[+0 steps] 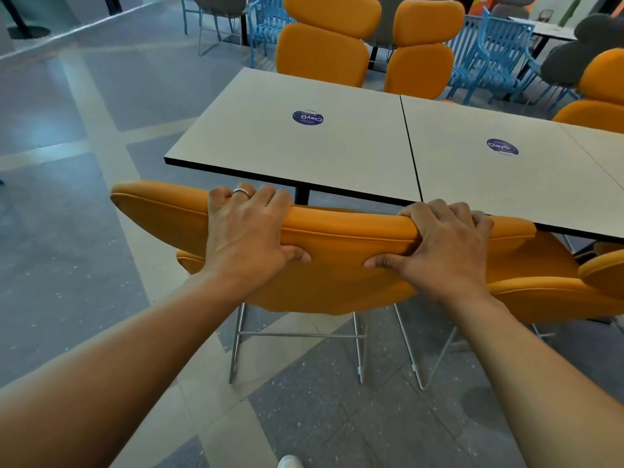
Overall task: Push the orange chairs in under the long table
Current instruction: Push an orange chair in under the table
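- Orange chair (337, 238), head view: its padded backrest stands just before the near edge of the long table (236, 143), at the table's left end. The seat is hidden behind the backrest, so how far it sits under the tabletop cannot be told.
- Left hand (250, 234) grips the top edge of the backrest, fingers curled over the far side and thumb pressed on the near face. A ring (241, 192) is on one finger.
- Right hand (445, 251) grips the same edge further right, in the same hold.
- Wire legs (297, 336) of this chair rest on the tiled floor (67, 265).
- Second orange chair (557, 295) stands close beside it on the right; contact cannot be told.
- Tabletop is pale with a dark edge, in butted sections. The left section carries a round purple sticker (308, 117) and the next another sticker (502, 147).
- Far orange chairs (324, 52) stand at the table's far side.
- Blue chairs (489, 52) stand beyond them.
- White shoe tip (289, 462) shows at the bottom edge.
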